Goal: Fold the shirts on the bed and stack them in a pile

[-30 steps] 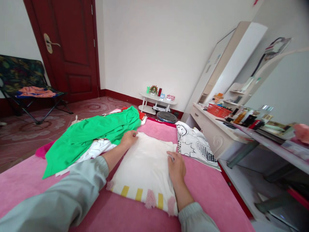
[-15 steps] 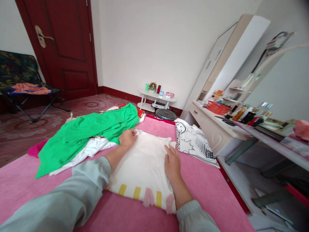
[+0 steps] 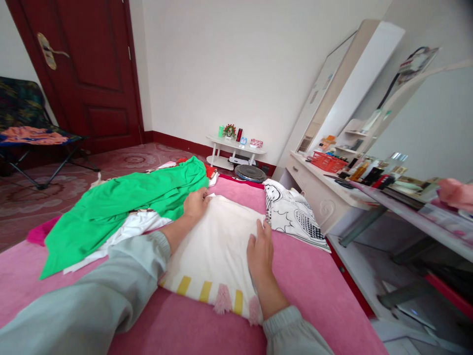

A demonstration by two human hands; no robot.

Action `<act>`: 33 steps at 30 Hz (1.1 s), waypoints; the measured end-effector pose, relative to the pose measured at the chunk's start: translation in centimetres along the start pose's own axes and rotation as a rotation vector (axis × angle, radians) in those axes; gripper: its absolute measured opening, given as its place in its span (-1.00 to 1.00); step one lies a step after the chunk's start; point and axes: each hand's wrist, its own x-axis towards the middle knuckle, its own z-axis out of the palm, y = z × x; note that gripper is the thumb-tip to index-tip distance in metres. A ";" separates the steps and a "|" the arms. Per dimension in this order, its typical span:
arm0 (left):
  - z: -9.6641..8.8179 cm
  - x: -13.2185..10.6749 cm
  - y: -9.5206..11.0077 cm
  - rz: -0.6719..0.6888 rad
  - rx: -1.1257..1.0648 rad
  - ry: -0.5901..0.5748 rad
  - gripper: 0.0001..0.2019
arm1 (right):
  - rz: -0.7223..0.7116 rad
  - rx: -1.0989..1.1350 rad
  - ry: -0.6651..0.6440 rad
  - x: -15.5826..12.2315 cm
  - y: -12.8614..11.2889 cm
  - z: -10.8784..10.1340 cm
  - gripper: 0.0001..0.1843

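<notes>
A white garment (image 3: 218, 241), with yellow bars and pink tassels along its near edge, lies folded into a flat rough rectangle on the pink bed cover (image 3: 306, 291). At its far left corner, my left hand (image 3: 195, 203) is closed on the cloth, with thumb and fingers pinched together. My right hand (image 3: 260, 249) grips the right edge near the far right corner, thumb on top; its fingertips are partly hidden. Beside my left hand spreads a green garment (image 3: 125, 202) on a loose heap, with white cloth (image 3: 136, 228) showing underneath.
A white garment with black drawings (image 3: 293, 217) lies at the bed's right edge. To the right stands a dresser (image 3: 325, 197) with a red basket (image 3: 328, 161) and bottles. A low white table (image 3: 236, 144) is by the far wall, a folding chair (image 3: 33, 135) at left.
The far edge of the white garment, crumpled at its right corner before, is now straighter and smoother. Both hands stay on its sides. The whole view has shifted slightly.
</notes>
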 end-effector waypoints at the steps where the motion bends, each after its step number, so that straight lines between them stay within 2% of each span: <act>1: 0.2 0.1 0.2 0.005 0.005 -0.016 -0.82 | 0.013 -0.008 0.006 -0.1 0.0 0.0 -0.45; 5: 1.3 0.2 0.1 -0.010 0.031 -0.098 -0.81 | 0.080 -0.033 -0.041 0.1 0.0 -0.2 -0.46; 9: 1.3 -0.1 0.5 -0.041 0.029 -0.119 -0.62 | 0.141 0.005 -0.154 0.8 0.4 -0.3 -0.40; 11: 0.8 -0.8 1.4 -0.003 0.054 -0.074 -0.52 | 0.151 0.049 -0.199 1.2 0.8 -0.1 -0.38; 14: 0.0 -2.9 3.2 0.156 0.115 -0.031 -0.51 | 0.138 0.128 -0.188 1.5 1.4 0.2 -0.34; 16: -0.1 -4.7 4.2 0.286 0.116 -0.122 -0.55 | 0.112 0.156 -0.146 1.5 1.6 0.4 -0.30; 18: 0.3 -6.4 4.7 0.375 0.096 -0.267 -0.48 | 0.094 0.132 -0.119 1.4 1.7 0.4 -0.28; 20: 0.9 -7.7 4.7 0.401 0.090 -0.372 -0.39 | 0.083 0.059 -0.105 1.2 1.5 0.4 -0.28; 22: 1.5 -8.4 4.5 0.399 0.091 -0.415 -0.35 | 0.068 -0.019 -0.081 1.1 1.2 0.2 -0.30; 25: 1.8 -8.5 4.2 0.402 0.078 -0.423 -0.32 | 0.014 -0.070 -0.062 0.9 0.9 0.1 -0.33; 28: 1.5 -8.0 4.1 0.394 0.051 -0.455 -0.31 | 0.008 -0.052 -0.145 0.9 0.9 0.3 -0.32; 30: 1.0 -7.6 3.8 0.383 0.025 -0.513 -0.32 | 0.045 -0.014 -0.193 1.0 1.2 0.5 -0.29; 33: -0.2 -7.7 2.6 0.417 -0.003 -0.628 -0.33 | 0.060 0.110 -0.173 1.1 1.9 0.7 -0.27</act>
